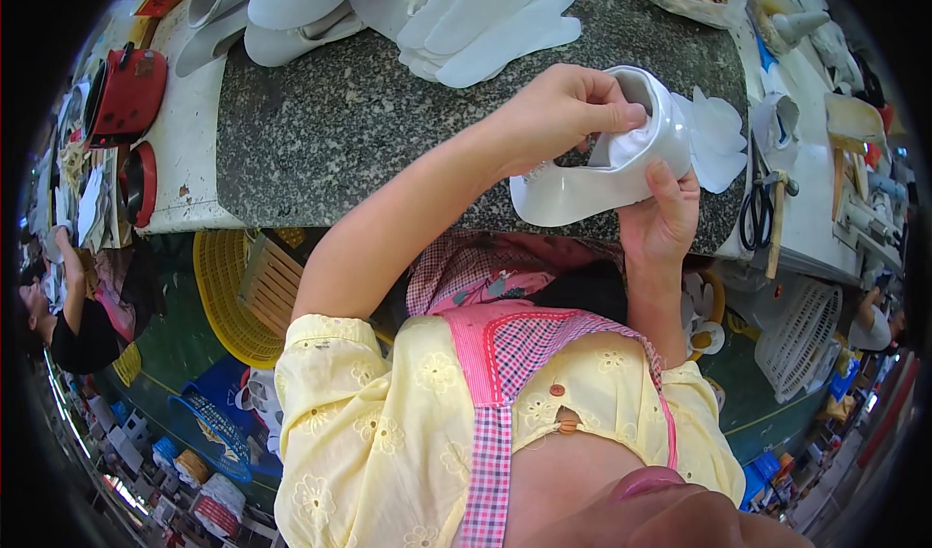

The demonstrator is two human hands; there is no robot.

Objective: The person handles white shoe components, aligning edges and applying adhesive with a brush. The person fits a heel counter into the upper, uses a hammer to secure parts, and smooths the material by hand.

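Observation:
A glossy white shoe upper with an open top is held up over the stone slab, its toe pointing to the left. My left hand reaches in from above, thumb and fingers closed at the shoe's opening. White material, perhaps lining or an insole, shows inside under the thumb. From below and to the right, my right hand grips the shoe's side, its thumb on the outer wall. Behind the shoe, several white insole-shaped pieces lie fanned out. A larger pile of insoles rests farther back.
Several white shoes stand at the back left of the speckled stone slab. Black-handled scissors lie on the right edge. A red container is far left. Below the table are a yellow basket and a white basket.

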